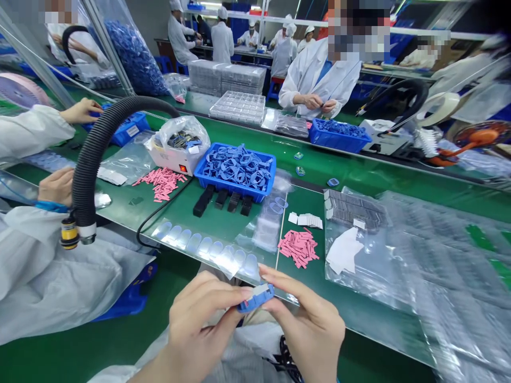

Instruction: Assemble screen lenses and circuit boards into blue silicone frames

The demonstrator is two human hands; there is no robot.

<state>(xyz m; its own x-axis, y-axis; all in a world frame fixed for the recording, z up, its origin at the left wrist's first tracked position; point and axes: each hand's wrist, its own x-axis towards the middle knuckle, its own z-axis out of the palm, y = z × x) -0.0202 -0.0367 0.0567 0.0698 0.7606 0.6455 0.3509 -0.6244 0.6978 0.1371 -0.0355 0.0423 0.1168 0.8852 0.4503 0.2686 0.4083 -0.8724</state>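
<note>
Between my two hands, just in front of the bench edge, is a small blue plastic housing [255,299] with a pale strip along its upper side and a bit of red at its left end. My left hand [207,311] pinches the left end between thumb and fingers. Thumb and index finger of my right hand [305,314] close on the right end. Beyond my hands, a row of clear oval lenses [205,246] lies along the bench edge. Pink strips [299,247] are heaped to the right, with small white pieces [310,221] behind them.
A blue bin [235,170] of blue frames stands mid-bench, black blocks [204,200] before it. A black hose [82,154] arches at left beside a co-worker's sleeve [32,133]. Plastic sheets [399,250] cover the right side. Another person [323,80] works across the belt.
</note>
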